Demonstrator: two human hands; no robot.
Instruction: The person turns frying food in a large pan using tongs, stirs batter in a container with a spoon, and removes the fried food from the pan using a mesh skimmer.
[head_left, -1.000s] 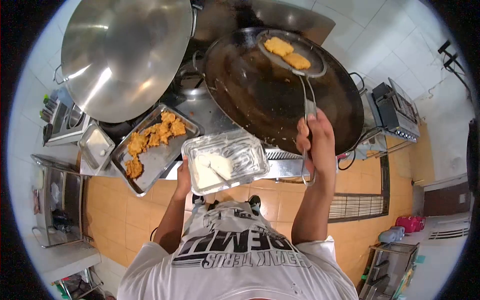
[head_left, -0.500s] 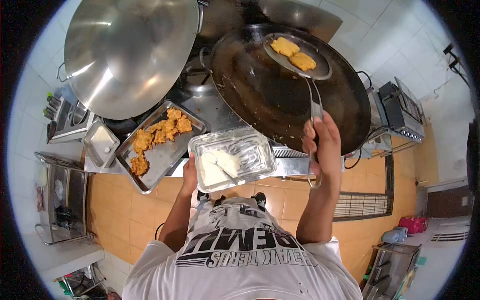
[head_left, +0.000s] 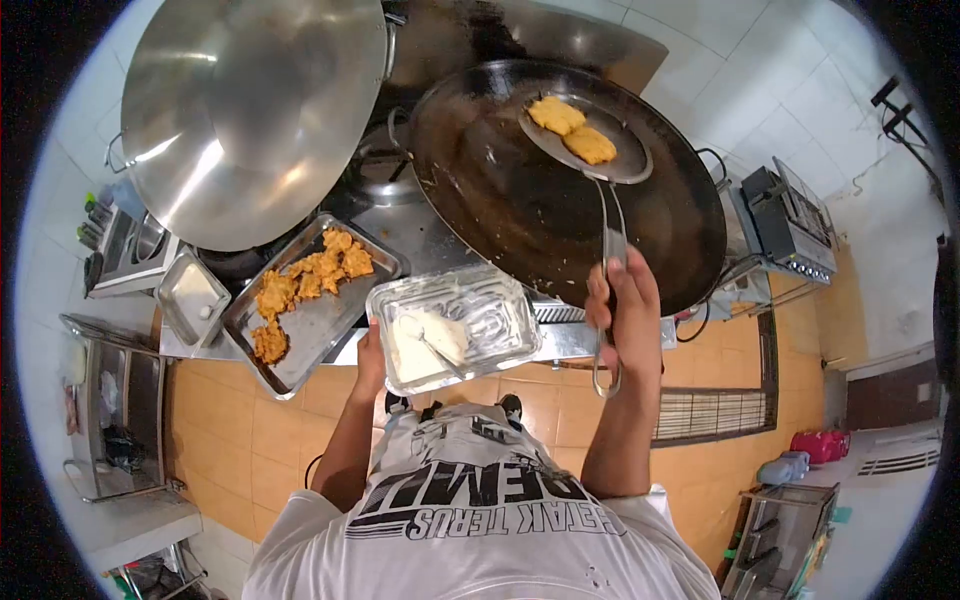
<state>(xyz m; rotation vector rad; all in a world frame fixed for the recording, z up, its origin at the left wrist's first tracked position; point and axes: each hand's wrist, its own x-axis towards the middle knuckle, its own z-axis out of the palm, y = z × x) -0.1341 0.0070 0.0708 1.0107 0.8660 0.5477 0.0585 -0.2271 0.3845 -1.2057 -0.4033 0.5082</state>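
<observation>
My right hand (head_left: 628, 300) is closed round the long handle of a skimmer (head_left: 630, 160). Two golden fried pieces (head_left: 572, 130) lie on the skimmer's round head, which is over the far right part of a large dark wok (head_left: 500, 200). At the near edge of the stove, my left hand (head_left: 370, 355) grips the left side of a metal tray (head_left: 525, 345); most of its fingers are hidden by the tray. Pale batter (head_left: 440, 340) covers part of that tray, and a spoon (head_left: 437, 350) rests in it.
Left of the batter tray, another metal tray (head_left: 325, 345) holds several fried pieces (head_left: 315, 275). A smaller tray (head_left: 180, 300) with something white stands beside it. A big shiny metal wok (head_left: 260, 110) occupies the back left. Tiled floor (head_left: 230, 420) lies below the counter edge.
The view has shifted slightly, with most things appearing a little lower and left. The skimmer with both fried pieces stays over the wok, and both hands keep their holds.
</observation>
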